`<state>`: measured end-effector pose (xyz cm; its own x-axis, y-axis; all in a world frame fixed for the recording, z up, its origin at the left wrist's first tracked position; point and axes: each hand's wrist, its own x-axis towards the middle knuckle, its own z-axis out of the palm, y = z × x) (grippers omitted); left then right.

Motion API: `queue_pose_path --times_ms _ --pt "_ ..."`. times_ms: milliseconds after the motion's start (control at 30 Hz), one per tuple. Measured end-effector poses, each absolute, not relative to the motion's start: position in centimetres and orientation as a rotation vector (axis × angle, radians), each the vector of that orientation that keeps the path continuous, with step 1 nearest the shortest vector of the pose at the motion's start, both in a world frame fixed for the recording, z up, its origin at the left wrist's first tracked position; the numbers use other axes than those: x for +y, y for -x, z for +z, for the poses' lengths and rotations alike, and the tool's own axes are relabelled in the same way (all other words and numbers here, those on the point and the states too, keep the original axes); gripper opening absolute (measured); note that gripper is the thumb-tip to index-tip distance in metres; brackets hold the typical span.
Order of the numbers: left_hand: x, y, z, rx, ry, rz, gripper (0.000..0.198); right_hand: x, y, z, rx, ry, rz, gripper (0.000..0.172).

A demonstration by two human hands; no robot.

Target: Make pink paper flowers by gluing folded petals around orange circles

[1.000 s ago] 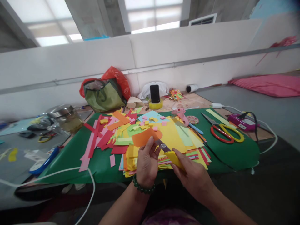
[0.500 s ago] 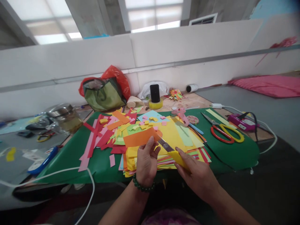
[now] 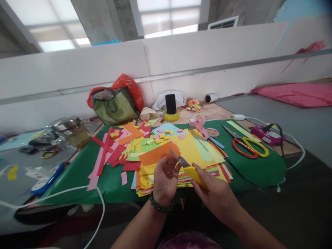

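Note:
My left hand, with a green bead bracelet at its wrist, is closed on the lower edge of an orange sheet of paper. The sheet is held above the pile of coloured papers. In my right hand are yellow-handled scissors, pointing left and away from me. One metal blade lies across the orange sheet near its right end, close to my left fingertips; the other blade is mostly hidden. Under both hands lies a stack of yellow and other coloured sheets.
Larger scissors with red and yellow handles lie on the green mat, right of a pink glue gun. A phone stands in a tape roll behind. Left are red paper strips, a jar and a white cable.
The scissors have shifted slightly left, with their blade now over the orange sheet. My left hand has turned a little and moved slightly right and down.

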<state>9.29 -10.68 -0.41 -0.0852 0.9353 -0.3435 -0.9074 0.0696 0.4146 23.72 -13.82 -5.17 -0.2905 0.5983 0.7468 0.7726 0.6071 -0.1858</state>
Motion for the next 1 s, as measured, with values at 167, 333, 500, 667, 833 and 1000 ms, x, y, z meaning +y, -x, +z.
queue_pose_path --times_ms 167,333,500,667,833,1000 --pt "-10.6 -9.4 -0.2 0.618 -0.059 1.49 0.013 -13.7 -23.4 -5.7 -1.991 1.094 -0.268 0.036" --pt "-10.4 -9.5 -0.5 0.64 -0.018 1.468 0.026 -13.8 -23.2 -5.8 -1.987 1.102 -0.254 0.036" --pt "-10.6 -9.6 -0.6 0.659 -0.099 1.492 0.013 -13.9 -23.1 -6.0 -2.0 1.104 -0.147 0.037" --pt "-10.7 -10.1 -1.0 0.639 -0.19 1.538 0.023 -13.7 -22.7 -6.7 -2.022 1.139 -0.148 0.037" --pt "-10.3 -10.3 -1.6 0.75 -0.207 1.523 0.025 -13.8 -22.6 -6.8 -2.02 1.126 -0.214 0.036" --pt "-10.1 -10.0 -1.6 0.728 -0.133 1.571 0.012 -13.9 -22.9 -6.6 -2.021 1.157 -0.226 0.037"
